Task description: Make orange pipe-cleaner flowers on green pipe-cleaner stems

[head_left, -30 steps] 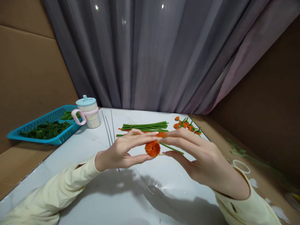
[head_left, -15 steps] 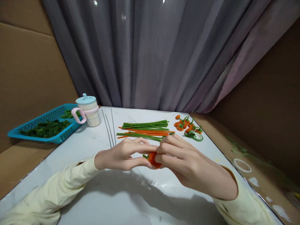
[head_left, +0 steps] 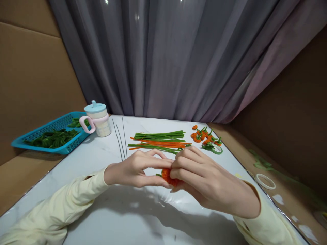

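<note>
Both hands meet over the middle of the white table (head_left: pixel 107 211), pinching a small orange pipe-cleaner flower (head_left: pixel 166 174) with a bit of green stem showing at its left. My left hand (head_left: pixel 135 168) closes thumb and forefinger on its left side. My right hand (head_left: pixel 201 178) wraps its fingers over the flower's right side and hides most of it. Behind the hands lie green and orange pipe cleaners (head_left: pixel 159 140) in a bundle, and finished orange flowers (head_left: pixel 204 135) at the back right.
A blue basket (head_left: pixel 44 137) of green leaf pieces sits at the back left, a lidded cup with a pink handle (head_left: pixel 98 119) beside it. Thin wires (head_left: pixel 120 139) lie near the cup. A tape roll (head_left: pixel 265 181) rests on the cardboard at right. A grey curtain hangs behind.
My hands have come down toward the table and closed together on the orange flower. A second ago the fingers were stretched out and the flower was plainly visible between them.
</note>
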Demonstrator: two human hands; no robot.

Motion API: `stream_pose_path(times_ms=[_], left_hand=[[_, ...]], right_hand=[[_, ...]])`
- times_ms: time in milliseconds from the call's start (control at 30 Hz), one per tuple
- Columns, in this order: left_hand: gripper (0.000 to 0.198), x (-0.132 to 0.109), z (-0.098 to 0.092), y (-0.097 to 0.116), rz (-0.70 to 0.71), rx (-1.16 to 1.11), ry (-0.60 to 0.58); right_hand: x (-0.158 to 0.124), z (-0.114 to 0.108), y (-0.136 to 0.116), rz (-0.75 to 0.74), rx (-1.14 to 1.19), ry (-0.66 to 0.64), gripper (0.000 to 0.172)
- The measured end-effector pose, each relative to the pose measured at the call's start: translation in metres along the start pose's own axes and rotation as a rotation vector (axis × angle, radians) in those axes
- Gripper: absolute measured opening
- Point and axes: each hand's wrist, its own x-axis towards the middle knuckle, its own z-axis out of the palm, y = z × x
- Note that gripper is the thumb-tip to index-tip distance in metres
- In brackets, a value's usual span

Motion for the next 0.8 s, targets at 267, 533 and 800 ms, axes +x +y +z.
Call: stream_pose_path(times_ms=[267,533,800], left_hand=[[0.03,0.0,-0.0024,-0.0013,-0.032,-0.018,-0.053],[0.044,-0.0022,-0.0023,-0.0014,-0.01,-0.021,0.001],[0.036,0.0032,-0.0004,0.0036,-0.021,-0.025,0.065]], right_hand=[[0.0009,0.0046,-0.0012,-0.01,-0.025,0.05,0.023],[-0.0007,0.0029,0.0002,-0.019,0.055,0.048,0.014],[-0.0007,0.0043,0.0025,-0.044,0.135,0.059,0.017]])
